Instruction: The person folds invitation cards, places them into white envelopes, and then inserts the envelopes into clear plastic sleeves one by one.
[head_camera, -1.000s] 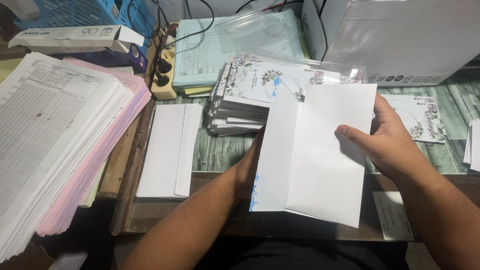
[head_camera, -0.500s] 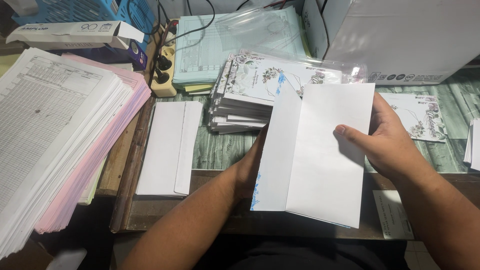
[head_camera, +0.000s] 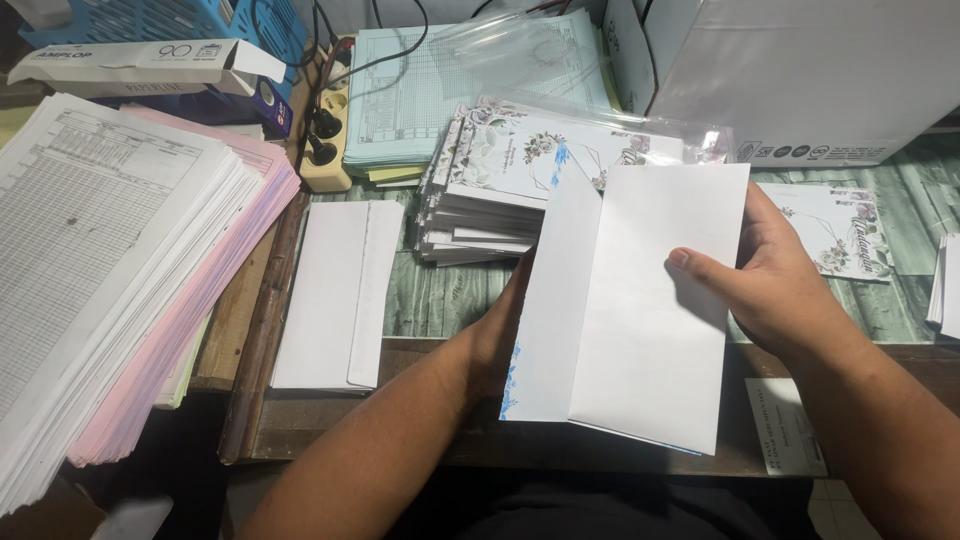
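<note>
A: Green desk (head_camera: 440, 300), cluttered. Paper stacks (head_camera: 110, 260) at 9 o'clock, white box (head_camera: 800, 70) at 1 o'clock, power strip (head_camera: 325, 140) at 11 o'clock.

B: Hands?

A: Both on one white envelope (head_camera: 640, 310), held upright at centre frame. Right hand (head_camera: 770, 280) grips its right edge, thumb across the front, fingers behind. Left hand (head_camera: 500, 340) is mostly hidden behind the envelope's left side; it seems to steady it there, but I cannot tell its grip.

B: Envelope state?

A: Flap open, swung out to the left. A blue-printed edge shows at its lower left corner, likely a card partly inside. How deep it sits I cannot tell.

B: Supply?

A: Stack of floral cards (head_camera: 510, 190) at 12 o'clock, just behind the envelope, under loose clear plastic (head_camera: 520, 60). Stack looks tall. One more floral card (head_camera: 840, 230) lies flat at 3 o'clock, beyond the right hand.

B: Finished pieces?

A: One envelope pile (head_camera: 335, 295) lies flat at 9 o'clock of the hands. Whether filled, cannot tell.

B: Progress, then?

A: My reading: early. Flap not closed on the held envelope, and many cards remain in the stack.
</note>
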